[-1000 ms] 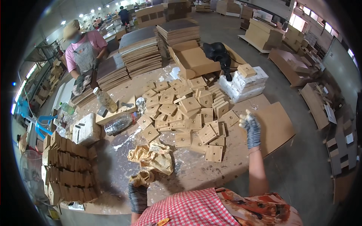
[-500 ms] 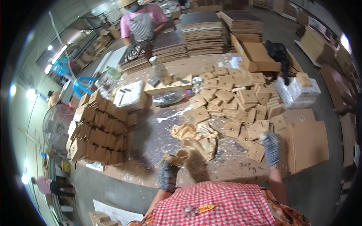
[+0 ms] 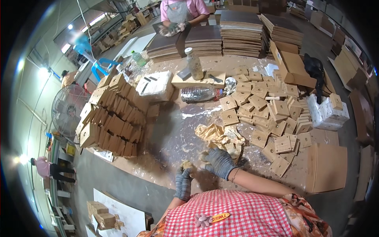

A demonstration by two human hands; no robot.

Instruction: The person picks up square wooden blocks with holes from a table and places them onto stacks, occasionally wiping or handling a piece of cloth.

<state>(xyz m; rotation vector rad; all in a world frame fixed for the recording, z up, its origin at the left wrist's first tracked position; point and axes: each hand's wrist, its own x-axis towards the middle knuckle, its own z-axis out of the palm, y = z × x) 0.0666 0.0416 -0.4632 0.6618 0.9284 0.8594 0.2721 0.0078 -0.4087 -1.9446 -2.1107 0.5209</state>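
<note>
Dozens of small square wooden blocks (image 3: pixel 268 114) are lying scattered over the tabletop (image 3: pixel 169 134), filling its stretch toward two o'clock from the person in the checked shirt. At ten o'clock a big stack of folded brown pieces (image 3: pixel 112 118) is sitting on the tabletop's edge. Toward four o'clock a flat sheet of cardboard (image 3: pixel 327 168) is hanging over the corner. Just ahead of the person, at twelve o'clock, a crumpled yellowish cloth (image 3: pixel 221 136) is lying in a heap on the glue-stained surface. The right hand (image 3: pixel 219 162), in a grey glove, is resting palm down with fingers spread, touching the near edge of that cloth and gripping nothing that I can see. The left hand (image 3: pixel 183 182), also gloved, is curled closed around a small yellowish lump (image 3: pixel 186 164), just beside the right hand. Far across, at twelve o'clock, another person's hands (image 3: pixel 175 27) are working on stacked dark boards (image 3: pixel 205 37).
</note>
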